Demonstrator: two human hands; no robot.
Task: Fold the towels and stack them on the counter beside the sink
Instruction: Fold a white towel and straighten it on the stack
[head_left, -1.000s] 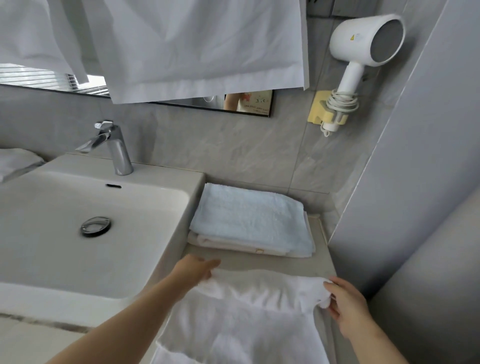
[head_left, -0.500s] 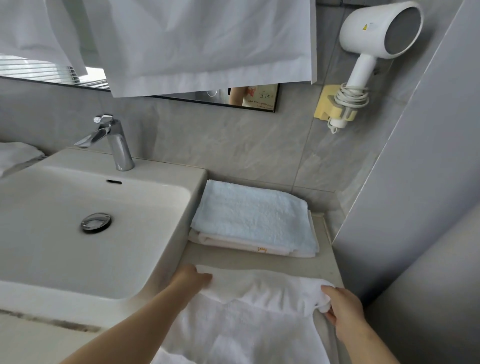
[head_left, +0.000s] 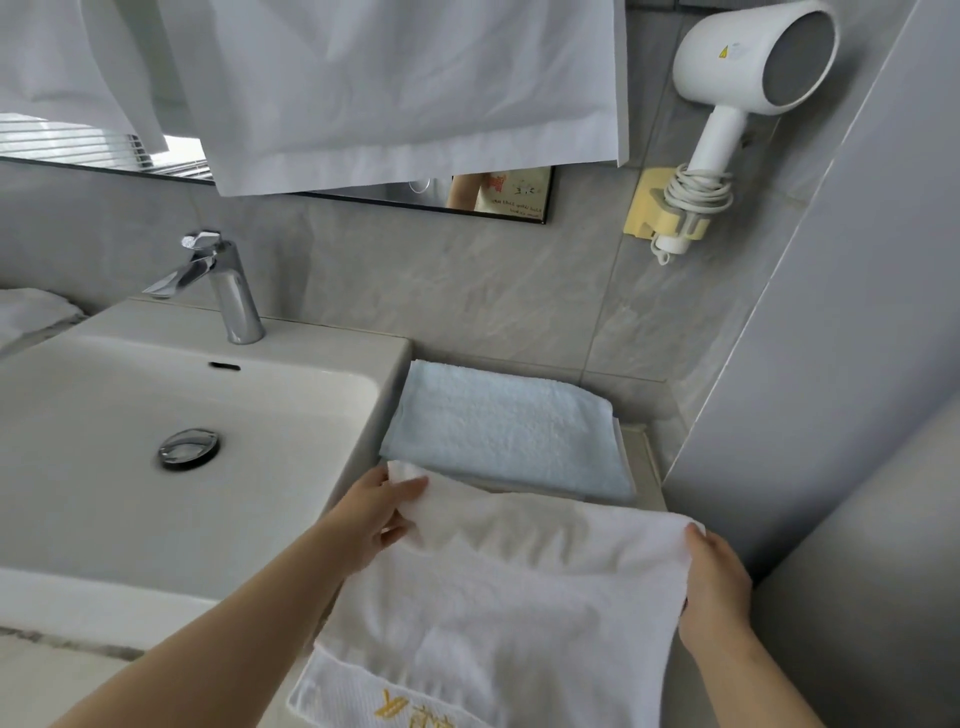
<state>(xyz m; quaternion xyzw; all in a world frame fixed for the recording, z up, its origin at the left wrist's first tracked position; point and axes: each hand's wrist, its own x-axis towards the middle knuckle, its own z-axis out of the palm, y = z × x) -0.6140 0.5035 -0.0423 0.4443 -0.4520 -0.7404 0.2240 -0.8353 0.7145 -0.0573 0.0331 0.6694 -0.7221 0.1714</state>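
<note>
The left hand (head_left: 382, 512) pinched the far left corner of the white towel (head_left: 519, 597), thumb on top. The right hand (head_left: 714, 577) curled its fingers round the far right corner. At 12 o'clock, just beside it, a folded light blue towel (head_left: 504, 426) lay on the counter (head_left: 641, 467). The sink (head_left: 156, 415) sat at 9 o'clock.

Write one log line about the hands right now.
left hand grips white towel | right hand grips it too | blue towel folded behind
</note>
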